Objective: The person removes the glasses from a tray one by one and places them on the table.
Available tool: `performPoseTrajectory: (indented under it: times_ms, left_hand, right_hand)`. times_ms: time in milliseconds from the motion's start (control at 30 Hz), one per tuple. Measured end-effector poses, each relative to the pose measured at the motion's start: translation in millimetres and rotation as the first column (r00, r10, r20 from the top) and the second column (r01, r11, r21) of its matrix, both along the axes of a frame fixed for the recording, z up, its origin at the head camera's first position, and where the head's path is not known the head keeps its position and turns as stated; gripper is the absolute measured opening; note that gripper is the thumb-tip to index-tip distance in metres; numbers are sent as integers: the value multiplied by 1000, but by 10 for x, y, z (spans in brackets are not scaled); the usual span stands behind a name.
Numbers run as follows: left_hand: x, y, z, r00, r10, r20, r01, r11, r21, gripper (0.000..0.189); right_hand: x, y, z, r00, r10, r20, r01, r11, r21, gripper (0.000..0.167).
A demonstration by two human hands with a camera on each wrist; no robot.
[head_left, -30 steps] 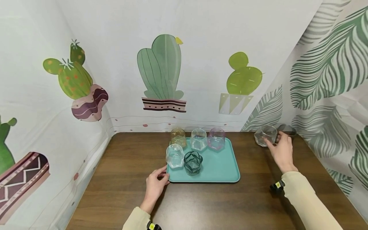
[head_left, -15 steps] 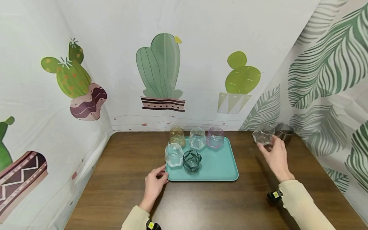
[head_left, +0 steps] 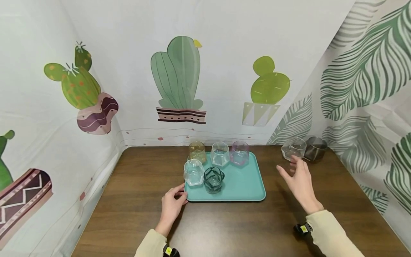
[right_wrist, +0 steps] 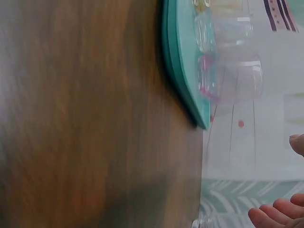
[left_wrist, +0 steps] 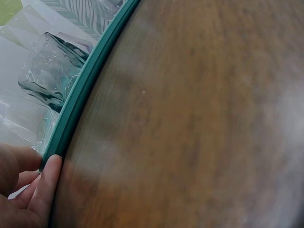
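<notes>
Reaching into the right of the frame, the person's right hand [head_left: 298, 180] has its thumb spread well away from its fingers and grasps nothing. Its fingertips overlap the lower part of a clear tumbler [head_left: 291, 147], and I can't tell whether they touch it. That tumbler stands upright towards the upper right of the wooden table [head_left: 224, 228], with a smoky dark glass [head_left: 316, 149] just beside it, farther right. Left of the frame's lower centre, the left hand [head_left: 172, 204] pinches the rim of a turquoise tray [head_left: 244, 185] at the tray's lower left corner. On the tray's left half sit a clear faceted glass [head_left: 193, 173] and, beside it, a dark green glass [head_left: 214, 180]. Along the tray's upper edge, left to right, are an amber glass [head_left: 197, 151], another clear glass [head_left: 219, 154] and a pink-tinted glass [head_left: 239, 153]. Behind rises a white backdrop [head_left: 224, 71] printed with cacti.
</notes>
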State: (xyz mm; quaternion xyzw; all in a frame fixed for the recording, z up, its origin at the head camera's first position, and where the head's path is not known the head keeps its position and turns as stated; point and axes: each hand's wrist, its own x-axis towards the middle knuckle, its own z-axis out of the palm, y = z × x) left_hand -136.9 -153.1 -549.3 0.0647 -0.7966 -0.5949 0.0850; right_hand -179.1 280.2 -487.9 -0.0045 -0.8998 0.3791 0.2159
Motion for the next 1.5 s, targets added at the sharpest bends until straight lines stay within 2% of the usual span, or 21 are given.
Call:
performPoseTrajectory:
  times_ms: [400, 733, 1033, 1500]
  left_hand:
    - [-18, 2, -13, 1000, 2, 5, -2, 1000, -8, 36]
    - [-5, 3, -29, 1000, 7, 2, -7, 1000, -5, 36]
    - [-2, 11, -35, 999, 18, -31, -19, 999, -40, 35]
    - [-14, 8, -25, 1000, 12, 0, -12, 999, -30, 35]
  right_hand:
    - [179, -360, -48, 996, 86, -40, -87, 996, -19, 66]
    - [267, -715, -47, 981, 185, -56, -187, 982, -38, 65]
    - [295, -1006, -86, 963, 269, 0, -269, 962, -47, 68]
    - [243, -1377, -155, 928, 371, 34, -369, 928, -57, 77]
